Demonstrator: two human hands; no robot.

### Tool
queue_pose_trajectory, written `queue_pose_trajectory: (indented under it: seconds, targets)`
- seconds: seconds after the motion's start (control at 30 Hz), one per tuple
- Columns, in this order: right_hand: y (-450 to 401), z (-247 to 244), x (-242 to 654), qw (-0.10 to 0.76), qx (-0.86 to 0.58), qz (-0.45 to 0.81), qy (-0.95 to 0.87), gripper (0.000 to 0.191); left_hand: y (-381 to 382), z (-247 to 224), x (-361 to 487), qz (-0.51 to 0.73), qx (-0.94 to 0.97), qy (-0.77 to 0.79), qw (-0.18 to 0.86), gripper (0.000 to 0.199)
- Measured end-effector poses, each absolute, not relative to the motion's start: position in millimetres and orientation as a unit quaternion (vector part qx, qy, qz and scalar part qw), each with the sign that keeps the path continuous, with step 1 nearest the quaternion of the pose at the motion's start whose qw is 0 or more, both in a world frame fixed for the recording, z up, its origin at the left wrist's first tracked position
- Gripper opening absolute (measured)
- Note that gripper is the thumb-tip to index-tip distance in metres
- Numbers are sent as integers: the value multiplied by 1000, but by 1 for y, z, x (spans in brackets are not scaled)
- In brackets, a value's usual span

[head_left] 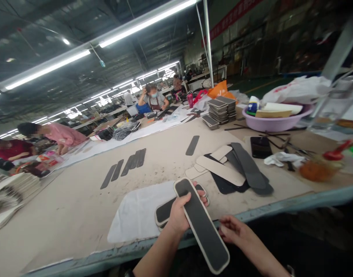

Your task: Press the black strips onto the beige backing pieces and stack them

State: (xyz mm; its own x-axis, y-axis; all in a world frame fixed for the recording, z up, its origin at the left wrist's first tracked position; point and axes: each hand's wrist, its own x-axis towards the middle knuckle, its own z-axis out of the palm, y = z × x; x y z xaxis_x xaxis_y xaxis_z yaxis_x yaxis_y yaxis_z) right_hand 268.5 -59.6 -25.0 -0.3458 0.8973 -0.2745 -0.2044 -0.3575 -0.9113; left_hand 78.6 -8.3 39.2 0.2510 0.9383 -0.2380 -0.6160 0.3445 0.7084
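My left hand [178, 214] is wrapped around a long, round-ended dark grey panel with a cream border [206, 236], thumb on its face. The panel tilts over the table's front edge, its lower end towards me. Close to its right edge is my right hand [232, 229], fingers curled together; what they hold, if anything, is hidden. Under the left hand, similar bordered panels [164, 211] lie partly covered on a white sheet [133, 211]. Loose dark grey strips [248, 167] and cream strips [221, 169] are heaped to the right.
Several dark strips [127, 165] lie further back on the table [78, 211]. Stacked panels [221, 109] stand near a purple basin [277, 122]. A black phone [260, 147], crumpled tissue [283, 159] and a container of orange material [317, 169] sit to the right. Other people work beyond.
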Motion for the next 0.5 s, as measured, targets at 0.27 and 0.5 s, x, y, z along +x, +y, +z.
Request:
queue_pose_trajectory:
  seconds: [0.27,0.5]
  targets:
    - [-52,1,275,570,-443,565,-400,44,-34,31,119,278,346,407,798,42]
    - [-58,0,277,600,-481,505,-392,47,-40,21,144,255,375,438,777,35]
